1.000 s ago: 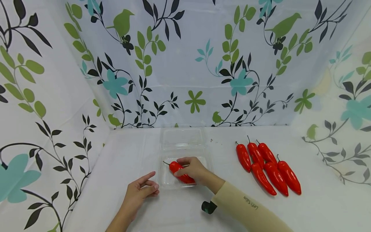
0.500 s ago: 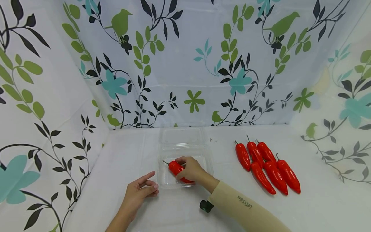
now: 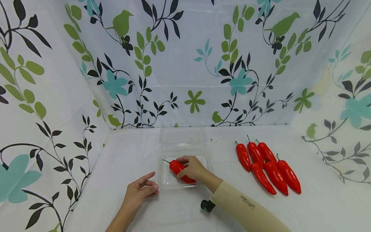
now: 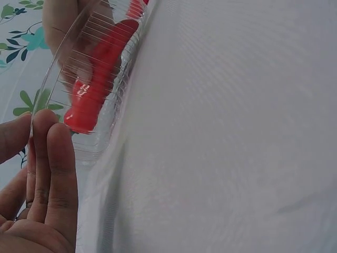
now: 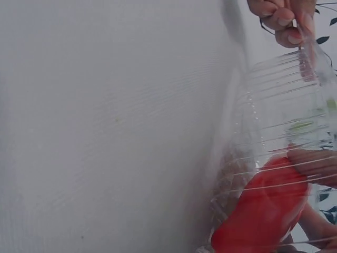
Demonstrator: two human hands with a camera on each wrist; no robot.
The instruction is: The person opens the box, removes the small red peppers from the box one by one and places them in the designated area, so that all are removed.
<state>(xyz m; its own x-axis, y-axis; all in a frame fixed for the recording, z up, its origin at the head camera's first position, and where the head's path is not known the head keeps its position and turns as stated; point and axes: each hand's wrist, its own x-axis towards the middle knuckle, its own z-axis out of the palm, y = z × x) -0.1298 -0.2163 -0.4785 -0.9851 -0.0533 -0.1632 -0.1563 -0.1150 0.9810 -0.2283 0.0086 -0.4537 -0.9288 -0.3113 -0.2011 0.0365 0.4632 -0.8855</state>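
A clear plastic container (image 3: 166, 183) lies unfolded on the white table, its lid half (image 3: 182, 137) laid back on the far side. Inside its near half is a red chili pepper (image 3: 176, 167), stem toward the far left. From the right, my right hand (image 3: 194, 169) holds the pepper, thumb on the near side and fingers over the far side. My left hand (image 3: 143, 190) pinches the container's near left rim. In the left wrist view the rim passes between the thumb and fingertips (image 4: 60, 137). Through the ribbed wall the pepper (image 5: 263, 205) shows blurred in the right wrist view.
Several more red chili peppers (image 3: 275, 177) lie grouped in two rows on the table, right of the container. A black wrist device (image 3: 207, 205) sits below my right sleeve. A patterned cloth (image 3: 162, 80) stands behind and at both sides.
My right hand and the pepper shift only slightly inside the container, the thumb moving a little along the pepper. My left hand stays at the rim.
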